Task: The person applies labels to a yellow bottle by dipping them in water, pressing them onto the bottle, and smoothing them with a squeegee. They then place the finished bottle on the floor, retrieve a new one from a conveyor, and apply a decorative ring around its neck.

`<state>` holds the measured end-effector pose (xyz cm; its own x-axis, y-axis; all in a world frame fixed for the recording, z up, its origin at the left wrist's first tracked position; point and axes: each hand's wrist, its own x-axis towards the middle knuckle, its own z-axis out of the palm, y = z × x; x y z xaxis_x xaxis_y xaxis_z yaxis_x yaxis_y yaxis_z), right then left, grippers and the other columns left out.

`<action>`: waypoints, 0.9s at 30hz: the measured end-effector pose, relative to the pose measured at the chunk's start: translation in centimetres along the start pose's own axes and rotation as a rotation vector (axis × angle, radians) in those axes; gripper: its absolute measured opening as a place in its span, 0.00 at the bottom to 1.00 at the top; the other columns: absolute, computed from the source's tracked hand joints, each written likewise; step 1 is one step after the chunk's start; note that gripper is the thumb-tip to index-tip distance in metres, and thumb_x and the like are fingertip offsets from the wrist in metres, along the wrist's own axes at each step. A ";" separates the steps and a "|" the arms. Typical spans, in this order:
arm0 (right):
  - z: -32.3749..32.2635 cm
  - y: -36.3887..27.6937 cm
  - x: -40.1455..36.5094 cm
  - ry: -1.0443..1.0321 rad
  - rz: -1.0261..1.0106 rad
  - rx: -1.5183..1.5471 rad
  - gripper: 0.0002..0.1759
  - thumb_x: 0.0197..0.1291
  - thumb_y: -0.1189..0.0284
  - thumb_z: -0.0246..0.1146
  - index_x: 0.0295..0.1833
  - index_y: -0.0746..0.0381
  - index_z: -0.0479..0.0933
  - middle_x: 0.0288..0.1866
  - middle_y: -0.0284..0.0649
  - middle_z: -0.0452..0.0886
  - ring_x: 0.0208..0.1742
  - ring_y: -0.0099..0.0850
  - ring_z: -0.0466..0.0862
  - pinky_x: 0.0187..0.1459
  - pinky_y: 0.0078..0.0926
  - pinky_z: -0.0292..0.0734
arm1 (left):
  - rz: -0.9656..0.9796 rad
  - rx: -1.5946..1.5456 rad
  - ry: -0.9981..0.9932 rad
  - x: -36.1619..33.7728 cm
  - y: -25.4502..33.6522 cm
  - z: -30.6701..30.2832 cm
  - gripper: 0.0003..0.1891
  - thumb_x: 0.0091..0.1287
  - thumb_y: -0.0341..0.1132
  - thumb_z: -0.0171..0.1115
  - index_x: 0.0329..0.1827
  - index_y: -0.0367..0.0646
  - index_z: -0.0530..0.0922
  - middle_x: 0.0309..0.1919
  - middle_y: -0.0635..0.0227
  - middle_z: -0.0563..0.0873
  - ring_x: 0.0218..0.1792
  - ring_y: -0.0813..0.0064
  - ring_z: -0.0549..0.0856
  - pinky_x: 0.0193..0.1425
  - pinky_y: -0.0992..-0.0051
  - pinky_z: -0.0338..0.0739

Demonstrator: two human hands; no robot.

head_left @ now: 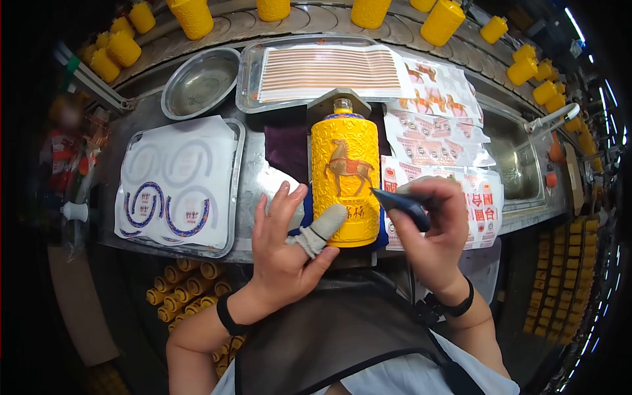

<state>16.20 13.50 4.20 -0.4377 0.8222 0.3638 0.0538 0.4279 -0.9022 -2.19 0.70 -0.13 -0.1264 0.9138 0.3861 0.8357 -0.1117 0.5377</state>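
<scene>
A yellow embossed bottle [356,141] lies in front of me, its neck pointing away. On its face is a brown horse decal [347,168] with a red saddle, and dark characters sit below that. My left hand [283,240] has its fingers spread, with a grey cloth finger cover [322,230] on the index finger. That covered finger rests on the bottle's lower left, and the thumb is near its base. Pinched in my right hand [440,224] is a dark blue pointed scraper [405,209]. Its tip is at the bottle's right edge, beside the horse's hind legs.
A tray [232,230] at left carries a sheet of ring decals [172,164]. Behind are a metal bowl [197,82] and a striped sheet [329,72]. Printed decal sheets [434,141] lie right, beside a sink [513,158]. Yellow bottles [191,16] line the conveyor beyond.
</scene>
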 end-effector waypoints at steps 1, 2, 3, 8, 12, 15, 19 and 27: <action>0.0 0.2 0.2 -0.125 -0.216 -0.212 0.21 0.48 0.88 0.68 0.50 0.63 0.77 0.42 0.40 0.81 0.45 0.34 0.83 0.46 0.28 0.78 | -0.045 -0.022 0.018 -0.4 -0.1 0.0 0.20 0.63 0.45 0.68 0.57 0.52 0.86 0.72 0.52 0.68 0.74 0.47 0.66 0.75 0.40 0.52; 0.5 -0.4 0.7 -0.198 -0.416 -0.386 0.21 0.41 0.87 0.70 0.45 0.61 0.81 0.39 0.40 0.83 0.41 0.40 0.82 0.41 0.33 0.78 | -0.053 -0.017 0.008 -0.6 -0.1 -0.3 0.21 0.65 0.46 0.67 0.59 0.48 0.85 0.73 0.51 0.67 0.73 0.46 0.67 0.75 0.40 0.52; 0.7 -0.5 0.6 -0.270 -0.500 -0.419 0.21 0.39 0.83 0.71 0.44 0.60 0.83 0.39 0.37 0.84 0.39 0.38 0.80 0.39 0.35 0.77 | -0.060 -0.043 0.009 -0.8 -0.2 -0.3 0.22 0.65 0.46 0.67 0.59 0.47 0.85 0.72 0.50 0.67 0.73 0.46 0.67 0.75 0.41 0.52; 0.5 -1.5 -0.1 -0.409 -0.527 -0.340 0.19 0.39 0.75 0.69 0.43 0.58 0.85 0.38 0.36 0.82 0.38 0.37 0.79 0.37 0.36 0.76 | -0.132 -0.215 0.079 -1.5 -1.4 -0.1 0.25 0.66 0.44 0.67 0.61 0.39 0.82 0.72 0.48 0.67 0.72 0.45 0.68 0.75 0.44 0.54; 2.0 -1.6 1.7 -0.368 -0.634 -0.505 0.16 0.39 0.71 0.68 0.40 0.58 0.86 0.37 0.35 0.82 0.39 0.36 0.79 0.36 0.33 0.76 | -0.138 -0.367 0.097 -0.8 -1.5 0.5 0.28 0.66 0.43 0.67 0.64 0.33 0.78 0.71 0.43 0.67 0.72 0.44 0.68 0.76 0.49 0.56; 2.0 -1.5 0.4 -0.562 -0.629 -0.232 0.17 0.40 0.72 0.68 0.41 0.58 0.86 0.38 0.34 0.82 0.39 0.36 0.79 0.36 0.34 0.75 | -0.125 -0.374 0.107 -0.8 -1.9 0.2 0.30 0.65 0.44 0.67 0.65 0.32 0.75 0.71 0.42 0.67 0.72 0.43 0.68 0.77 0.51 0.55; 0.6 -1.1 0.7 -0.390 -0.529 -0.400 0.15 0.41 0.78 0.73 0.40 0.58 0.86 0.40 0.38 0.85 0.40 0.35 0.82 0.37 0.31 0.77 | -0.080 -0.377 0.024 -0.5 -2.0 0.0 0.42 0.60 0.48 0.72 0.73 0.31 0.66 0.73 0.39 0.62 0.74 0.40 0.64 0.78 0.48 0.52; -1.7 1.5 0.2 -0.015 0.512 0.220 0.16 0.63 0.80 0.68 0.55 0.65 0.76 0.44 0.34 0.81 0.43 0.19 0.82 0.44 0.14 0.78 | -0.045 -0.247 -0.040 2.8 0.5 2.8 0.68 0.49 0.47 0.83 0.80 0.30 0.38 0.77 0.36 0.52 0.78 0.38 0.53 0.81 0.50 0.45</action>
<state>17.75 14.91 3.34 -0.4174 0.8986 -0.1356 0.0747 -0.1148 -0.9906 -0.66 4.30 -0.86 -0.1355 0.9341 0.3302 0.6733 -0.1576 0.7224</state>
